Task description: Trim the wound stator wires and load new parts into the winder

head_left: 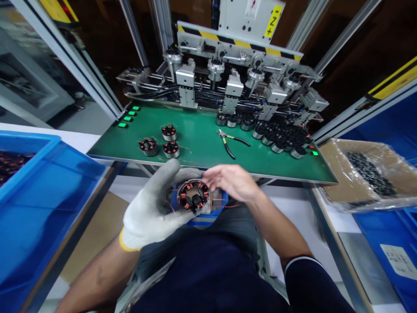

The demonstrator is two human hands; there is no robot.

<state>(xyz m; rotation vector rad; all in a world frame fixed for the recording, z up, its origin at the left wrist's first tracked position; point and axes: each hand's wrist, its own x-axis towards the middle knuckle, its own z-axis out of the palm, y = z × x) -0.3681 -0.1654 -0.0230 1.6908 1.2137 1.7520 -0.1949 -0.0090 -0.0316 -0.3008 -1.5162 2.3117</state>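
Note:
My left hand [153, 206], in a white knitted glove with a yellow cuff, wraps round a wound motor stator [193, 195] over my lap. The stator is a ring with copper coils and black insulation, its open middle turned up toward me. Loose copper wire ends stick out on both sides. My bare right hand [230, 180] is at the ring's upper right edge, fingers bent and pressed together; what they pinch is hidden. Beyond my hands, a wound stator [171, 150] and two others like it lie on the green bench top [202, 150].
Cutting pliers [232, 141] with yellow-black handles lie mid-bench. Several dark stators [280, 134] crowd the right, under a winding machine [233, 82]. A blue bin [65, 187] stands left. At right is a plastic-lined carton [339, 174] of small parts. Something blue [224, 198] sits below my hands.

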